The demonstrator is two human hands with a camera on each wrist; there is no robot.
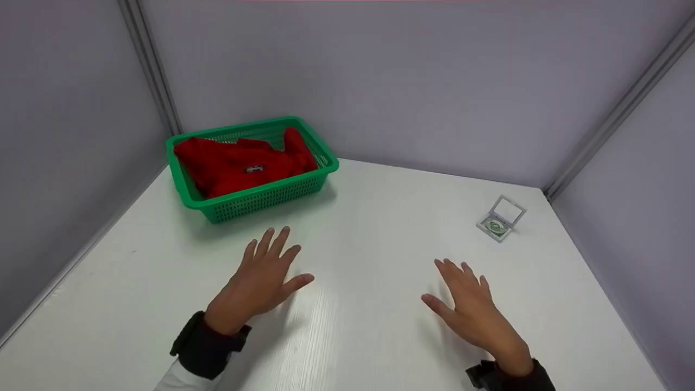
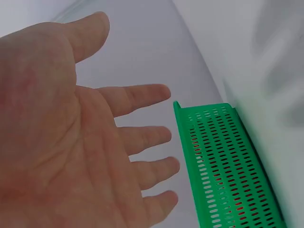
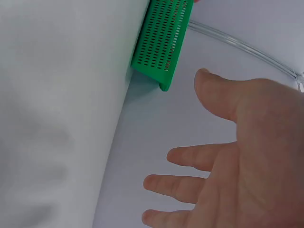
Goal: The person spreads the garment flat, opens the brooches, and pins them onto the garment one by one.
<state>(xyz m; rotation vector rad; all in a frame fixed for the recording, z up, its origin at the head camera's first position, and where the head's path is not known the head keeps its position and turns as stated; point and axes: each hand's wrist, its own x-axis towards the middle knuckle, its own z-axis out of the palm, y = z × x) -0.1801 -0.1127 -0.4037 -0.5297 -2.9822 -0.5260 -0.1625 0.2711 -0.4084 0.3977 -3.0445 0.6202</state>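
Hovering empty and outspread, left hand [image 1: 258,282] near green basket [image 1: 266,201], right hand [image 1: 471,308] over white table [image 1: 374,217]

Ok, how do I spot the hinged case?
On the white table, look past the right hand toward the far right corner. The hinged case lies open there. Its grey frame and round green pattern set it apart from the green basket of red fabric.

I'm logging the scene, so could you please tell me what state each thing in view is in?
Green basket: upright, loaded
Red fabric: rumpled, inside the basket
Small hinged case: lid open
Left grip: fingers extended, holding nothing
Right grip: fingers extended, holding nothing
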